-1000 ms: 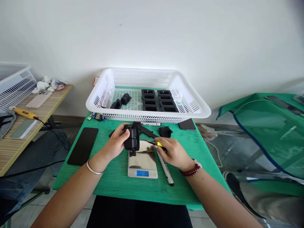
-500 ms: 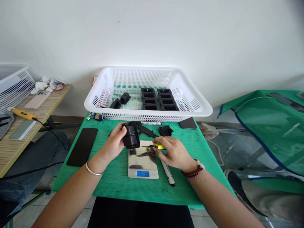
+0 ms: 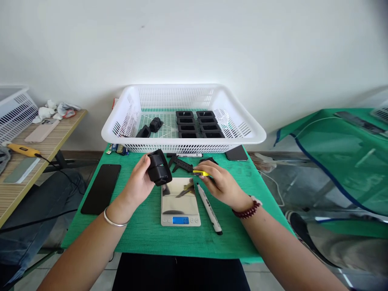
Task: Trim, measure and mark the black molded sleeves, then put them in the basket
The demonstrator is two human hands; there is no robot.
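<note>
My left hand (image 3: 140, 184) grips a black blocky plastic part (image 3: 158, 167) and holds it tilted above the far left corner of a small digital scale (image 3: 180, 201) with a shiny plate and a blue display. My right hand (image 3: 220, 182) is closed on a black caliper (image 3: 183, 165) at its yellow thumb piece (image 3: 200, 173), just beyond the scale's far right corner. A white marker (image 3: 209, 209) lies beside the scale under my right wrist. All rest on a green mat (image 3: 142, 226).
A white slotted basket (image 3: 183, 117) behind holds several black tray-like parts and two loose black pieces. A black phone (image 3: 101, 188) lies at the left of the mat, another phone (image 3: 237, 153) at the far right. A wooden side table (image 3: 27, 149) with tools stands left.
My left hand has lifted the black part off the scale and tilted it leftward. My right hand has slid the caliper slightly away from the scale.
</note>
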